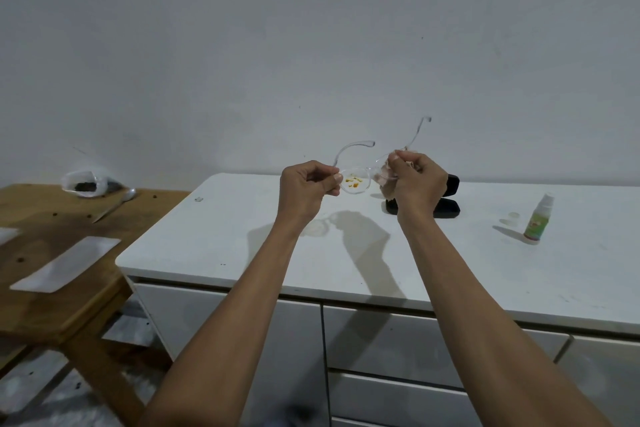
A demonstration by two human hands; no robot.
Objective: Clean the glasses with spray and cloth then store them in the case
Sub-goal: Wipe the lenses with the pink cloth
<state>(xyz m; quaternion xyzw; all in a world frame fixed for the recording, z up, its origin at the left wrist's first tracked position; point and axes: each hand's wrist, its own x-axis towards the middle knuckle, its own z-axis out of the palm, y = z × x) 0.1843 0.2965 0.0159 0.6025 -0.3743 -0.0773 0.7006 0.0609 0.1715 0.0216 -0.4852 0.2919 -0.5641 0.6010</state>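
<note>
I hold a pair of clear-framed glasses (pixel 356 180) in the air above the white cabinet top (pixel 242 246). My left hand (pixel 304 189) pinches the frame at its left lens, which carries several orange specks. My right hand (pixel 417 180) grips a pinkish cloth (pixel 385 177) wrapped around the right lens. Both temple arms stick up and away from me. Behind my right hand lies the open black case (pixel 446 199), partly hidden. The small spray bottle (pixel 538 218) with a green label stands upright at the right, with its clear cap (pixel 510 218) beside it.
A wooden table (pixel 69 295) stands at the left, lower than the cabinet, with a plastic bag of dark bits (pixel 86 184), a knife (pixel 114 206) and a white sheet (pixel 65 263) on it. A white wall rises behind. Drawers front the cabinet below.
</note>
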